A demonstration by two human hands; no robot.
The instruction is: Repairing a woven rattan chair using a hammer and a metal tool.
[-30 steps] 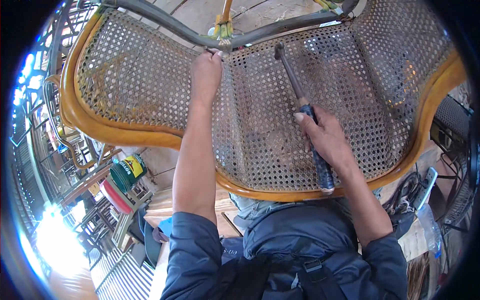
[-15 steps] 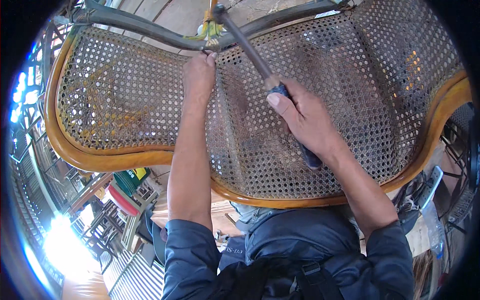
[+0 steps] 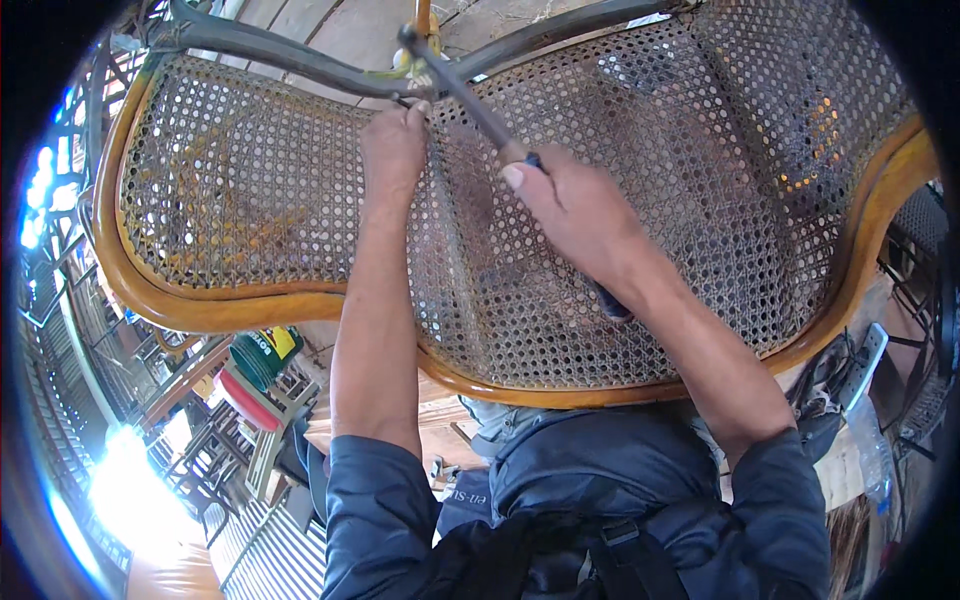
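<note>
Over a plank floor, you work at a broad panel of woven cane that spreads before your body, its near edge bound by a curving orange-brown wooden frame and its far edge by a dark curved rail. Your left hand reaches to that far edge, thumb and fingers pinched together on a small dark piece, too little of it showing to say what it is. Your right hand, closed firmly around the handle, holds a hammer slantwise above the cane, the head showing just beyond your left fingertips, near the middle of the rail. A green bucket with a yellow label sits at lower left, beside a red cushion.
</note>
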